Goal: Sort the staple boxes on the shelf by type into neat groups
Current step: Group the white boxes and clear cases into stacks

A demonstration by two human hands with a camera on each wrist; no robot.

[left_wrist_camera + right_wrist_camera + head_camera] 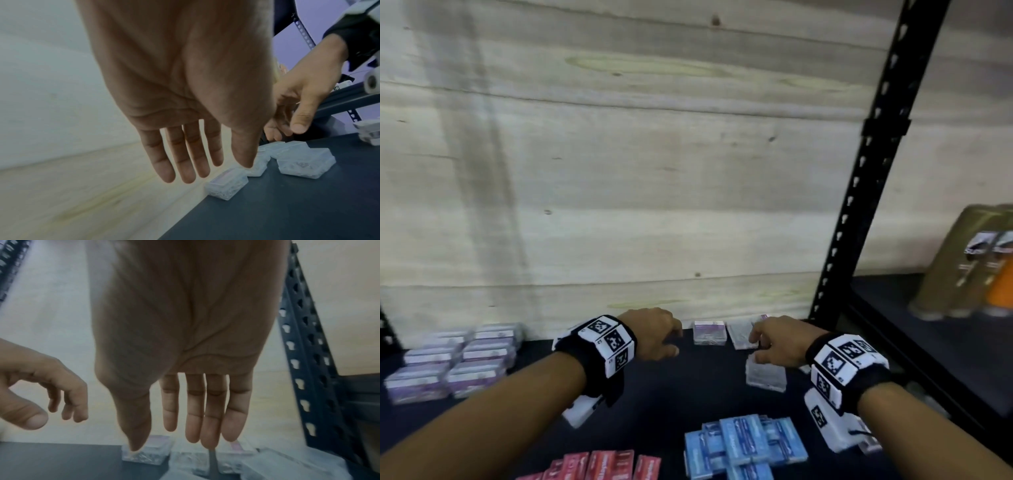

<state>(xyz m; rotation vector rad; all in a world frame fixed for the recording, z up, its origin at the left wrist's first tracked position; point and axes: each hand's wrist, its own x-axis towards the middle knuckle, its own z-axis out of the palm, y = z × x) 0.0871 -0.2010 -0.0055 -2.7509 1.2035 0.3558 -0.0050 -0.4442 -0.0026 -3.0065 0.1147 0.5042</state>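
Observation:
Several clear plastic staple boxes (pixel 709 332) lie at the back right of the dark shelf (pixel 688 387), one closer box (pixel 765 375) in front of them. My left hand (pixel 657 334) hovers left of them, fingers relaxed and empty; its straight fingers (pixel 185 155) hang above a clear box (pixel 226 185). My right hand (pixel 774 346) hovers over the clear boxes, holding nothing; its fingers (pixel 205 410) point down at the boxes (pixel 147 449). Purple-labelled boxes (pixel 455 363) sit grouped at the left. Blue boxes (pixel 743 445) and red boxes (pixel 606 466) lie at the front.
A pale wooden back wall (pixel 619 154) closes the shelf behind. A black perforated upright (pixel 859 192) stands at the right. Beyond it, brown and orange packages (pixel 969 263) sit on the neighbouring shelf.

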